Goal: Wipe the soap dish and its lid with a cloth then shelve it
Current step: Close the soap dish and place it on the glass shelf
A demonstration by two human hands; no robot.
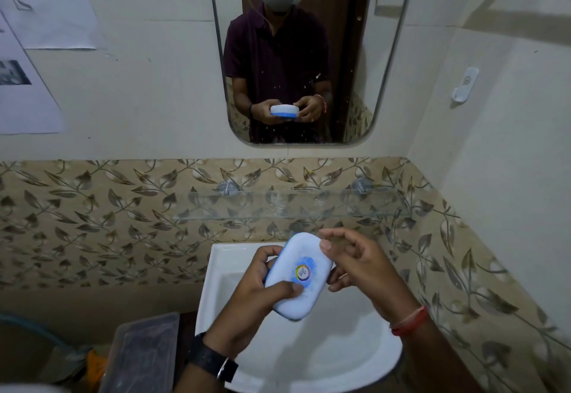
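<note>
Bathroom wall with a leaf-patterned tile band fills the frame, one rounded mirror (296, 52) at top centre. One clear glass shelf (290, 207) sits just below the band's upper edge, its surface bare. One white ceramic basin (216, 269) lies beneath it, lower centre. Two hands hover over the basin: the left hand (256, 293) grasps one closed white-lidded, blue-based oval soap dish (298, 275), thumb on its lid; the right hand (361, 266) touches the dish's right edge, fingers loosely curled. One grey plastic tub (142, 355) stands lower left.
</note>
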